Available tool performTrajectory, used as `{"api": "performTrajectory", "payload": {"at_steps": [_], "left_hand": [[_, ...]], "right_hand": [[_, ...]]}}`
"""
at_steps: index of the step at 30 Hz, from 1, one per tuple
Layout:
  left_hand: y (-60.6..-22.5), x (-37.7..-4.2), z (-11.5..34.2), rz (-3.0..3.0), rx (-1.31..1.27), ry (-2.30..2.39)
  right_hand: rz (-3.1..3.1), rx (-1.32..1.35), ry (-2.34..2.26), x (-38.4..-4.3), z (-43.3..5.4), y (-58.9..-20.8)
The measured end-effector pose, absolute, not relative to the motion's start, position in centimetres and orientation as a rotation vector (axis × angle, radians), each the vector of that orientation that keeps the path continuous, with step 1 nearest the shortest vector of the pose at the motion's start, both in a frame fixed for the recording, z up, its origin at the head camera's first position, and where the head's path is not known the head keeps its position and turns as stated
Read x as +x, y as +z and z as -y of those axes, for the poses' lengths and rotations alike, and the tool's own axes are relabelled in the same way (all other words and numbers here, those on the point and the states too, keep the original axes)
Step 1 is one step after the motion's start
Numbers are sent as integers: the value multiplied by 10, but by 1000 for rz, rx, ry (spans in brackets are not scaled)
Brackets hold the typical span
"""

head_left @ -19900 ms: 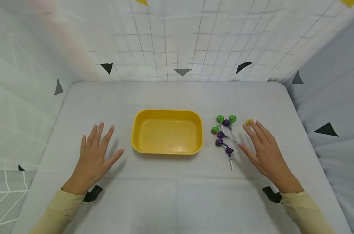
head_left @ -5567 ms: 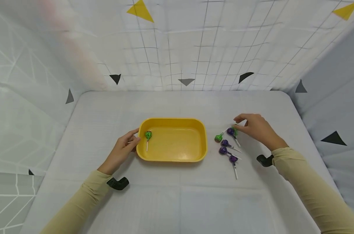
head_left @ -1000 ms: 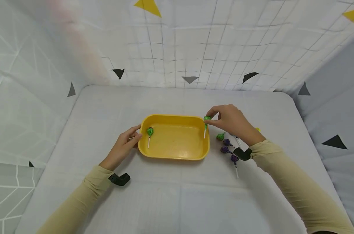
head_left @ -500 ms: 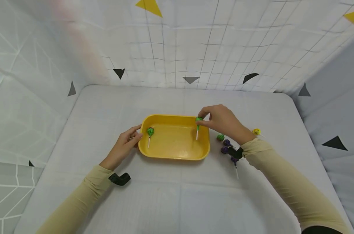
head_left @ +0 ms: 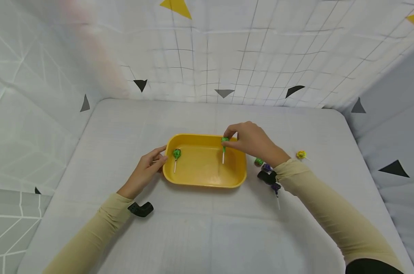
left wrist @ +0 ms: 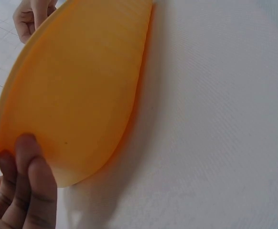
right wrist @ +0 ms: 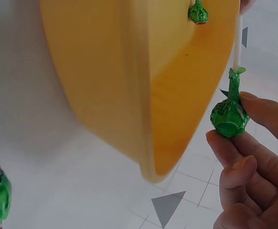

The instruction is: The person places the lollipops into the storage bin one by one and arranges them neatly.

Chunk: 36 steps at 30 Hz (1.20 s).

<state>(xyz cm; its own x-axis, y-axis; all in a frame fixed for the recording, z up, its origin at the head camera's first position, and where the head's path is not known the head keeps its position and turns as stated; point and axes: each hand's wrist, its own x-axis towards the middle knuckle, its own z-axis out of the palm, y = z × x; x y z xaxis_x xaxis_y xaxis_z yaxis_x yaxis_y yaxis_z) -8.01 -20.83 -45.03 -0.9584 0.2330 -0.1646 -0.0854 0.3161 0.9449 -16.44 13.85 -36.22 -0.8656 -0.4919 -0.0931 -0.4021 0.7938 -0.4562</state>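
Note:
In the head view my right hand (head_left: 251, 140) is over the right part of a yellow tray (head_left: 207, 183). Thumb and fingertips pinch a green-wrapped lollipop (right wrist: 229, 117) by its candy end, with the white stick pointing toward me. Another green lollipop (head_left: 176, 153) lies inside the tray near its left end. My left hand (head_left: 143, 171) grips the tray's left rim. The left wrist view shows its fingers (left wrist: 41, 186) against the outer wall. The tray sits on the white table.
Right of the tray lie a green lollipop (head_left: 258, 162) and purple lollipops (head_left: 276, 187), partly hidden by my right wrist and its black camera (head_left: 266, 177). Farther right lies a yellow lollipop (head_left: 301, 154). A white patterned wall (head_left: 207, 49) rises behind the table.
My right hand has carried the pinched green lollipop left, from the tray's right rim to over its inside. Earlier, it was among the loose lollipops. The left hand keeps its grip on the tray.

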Motion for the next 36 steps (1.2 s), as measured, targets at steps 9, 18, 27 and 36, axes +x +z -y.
{"api": "performTrajectory", "payload": {"at_steps": [9, 18, 27, 36], "left_hand": [[-450, -80, 209, -2316, 140, 1699], [-452, -81, 210, -2290, 151, 1721], [-450, -81, 210, -2284, 145, 1721], [-451, -82, 209, -2281, 139, 1726]], "right_hand": [[-2741, -724, -649, -169, -126, -369], [-2717, -745, -683, -171, -111, -373], [-2695, -782, -682, -176, -97, -376], [-2674, -826, -699, -178, -84, -383]]}}
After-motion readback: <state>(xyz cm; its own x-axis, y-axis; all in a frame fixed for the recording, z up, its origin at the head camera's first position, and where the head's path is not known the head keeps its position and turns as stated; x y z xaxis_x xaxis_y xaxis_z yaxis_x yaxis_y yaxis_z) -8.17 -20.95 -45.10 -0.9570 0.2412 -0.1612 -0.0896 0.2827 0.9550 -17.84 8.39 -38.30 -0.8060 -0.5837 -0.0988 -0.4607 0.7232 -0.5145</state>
